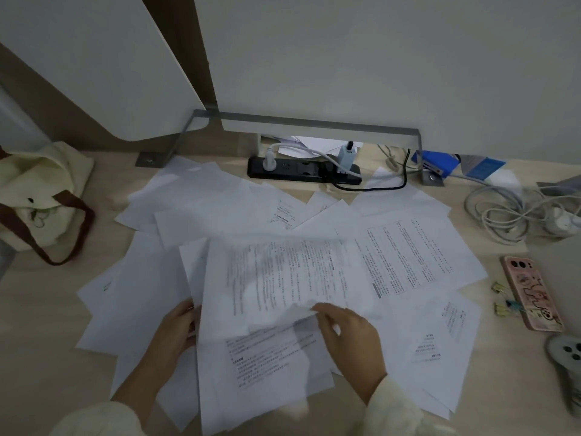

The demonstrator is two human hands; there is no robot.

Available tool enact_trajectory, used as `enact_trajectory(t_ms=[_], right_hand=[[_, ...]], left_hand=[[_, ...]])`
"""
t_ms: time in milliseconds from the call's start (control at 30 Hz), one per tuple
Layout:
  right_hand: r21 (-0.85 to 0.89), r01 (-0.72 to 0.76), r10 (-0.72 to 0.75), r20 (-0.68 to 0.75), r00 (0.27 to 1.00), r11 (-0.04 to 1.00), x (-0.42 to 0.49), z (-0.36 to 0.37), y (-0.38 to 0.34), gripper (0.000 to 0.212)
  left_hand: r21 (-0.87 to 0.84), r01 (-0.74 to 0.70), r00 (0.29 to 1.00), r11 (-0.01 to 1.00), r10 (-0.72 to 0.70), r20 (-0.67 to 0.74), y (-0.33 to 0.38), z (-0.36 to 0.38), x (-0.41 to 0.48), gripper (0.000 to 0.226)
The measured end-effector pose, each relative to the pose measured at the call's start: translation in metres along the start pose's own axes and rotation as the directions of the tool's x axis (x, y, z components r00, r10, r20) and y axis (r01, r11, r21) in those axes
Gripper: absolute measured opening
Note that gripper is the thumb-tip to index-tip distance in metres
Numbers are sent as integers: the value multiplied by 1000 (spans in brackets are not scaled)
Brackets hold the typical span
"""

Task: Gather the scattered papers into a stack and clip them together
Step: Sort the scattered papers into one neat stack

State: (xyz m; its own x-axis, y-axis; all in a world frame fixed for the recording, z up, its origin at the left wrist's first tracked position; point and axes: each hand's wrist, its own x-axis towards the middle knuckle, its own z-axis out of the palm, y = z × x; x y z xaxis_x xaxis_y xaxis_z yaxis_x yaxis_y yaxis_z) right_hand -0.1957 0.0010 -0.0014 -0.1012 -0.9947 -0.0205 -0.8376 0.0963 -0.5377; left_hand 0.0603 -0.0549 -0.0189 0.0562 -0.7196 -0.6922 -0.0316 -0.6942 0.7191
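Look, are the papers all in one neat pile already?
No, the papers lie spread all over the desk, and the clips sit apart by the phone.

Perhaps home desk: power strip (303, 171), tote bag (37, 196)

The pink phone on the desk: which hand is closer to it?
Right. The right hand lies on the papers, left of the pink phone; the left hand is farther left.

A pale wooden desk (47, 309) meets a plain white wall (377, 58); a grey metal bracket (314, 124) runs along its far edge.
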Motion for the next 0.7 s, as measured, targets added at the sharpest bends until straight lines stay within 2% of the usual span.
enact_trajectory(t_ms=[67, 133, 200, 267, 300, 367, 467, 533, 633, 700], right_hand=[[322, -170, 156, 69, 985, 931, -3, -12, 8, 12], [559, -321, 333, 85, 939, 764, -5, -18, 19, 17], [649, -414, 481, 83, 873, 638, -2, -17, 33, 15], [657, -507, 551, 164, 818, 558, 3, -14, 44, 5], [645, -549, 565, 214, 797, 531, 5, -13, 49, 10], [586, -585, 544, 272, 794, 561, 13, -12, 56, 23], [391, -517, 435, 283, 855, 761, 27, -14, 56, 25], [301, -437, 348, 307, 886, 847, 39, -11, 48, 22], [259, -312, 229, 305, 924, 914, 57, 0, 29, 21], [260, -249, 175, 278, 945, 933, 67, 9, 15, 23]], left_hand=[[2, -2, 1000, 1000, 2, -1, -2, -1, 2, 21], [-7, -12, 1000, 1000, 12, 0, -2, -2, 4, 21], [-20, -5, 1000, 1000, 5, 9, -2, -1, 6, 18], [-24, -3, 1000, 1000, 4, 17, -2, -1, 7, 20], [-16, -2, 1000, 1000, 2, 21, -2, -2, 8, 21], [0, 1, 1000, 1000, -1, 19, -2, -3, 9, 21], [3, 8, 1000, 1000, -8, 9, -1, -2, 11, 20], [-7, 7, 1000, 1000, -7, 4, 0, 1, 11, 16], [-7, -17, 1000, 1000, 17, 20, 1, 8, 5, 13], [11, -28, 998, 1000, 28, 48, -1, 12, 3, 26]])
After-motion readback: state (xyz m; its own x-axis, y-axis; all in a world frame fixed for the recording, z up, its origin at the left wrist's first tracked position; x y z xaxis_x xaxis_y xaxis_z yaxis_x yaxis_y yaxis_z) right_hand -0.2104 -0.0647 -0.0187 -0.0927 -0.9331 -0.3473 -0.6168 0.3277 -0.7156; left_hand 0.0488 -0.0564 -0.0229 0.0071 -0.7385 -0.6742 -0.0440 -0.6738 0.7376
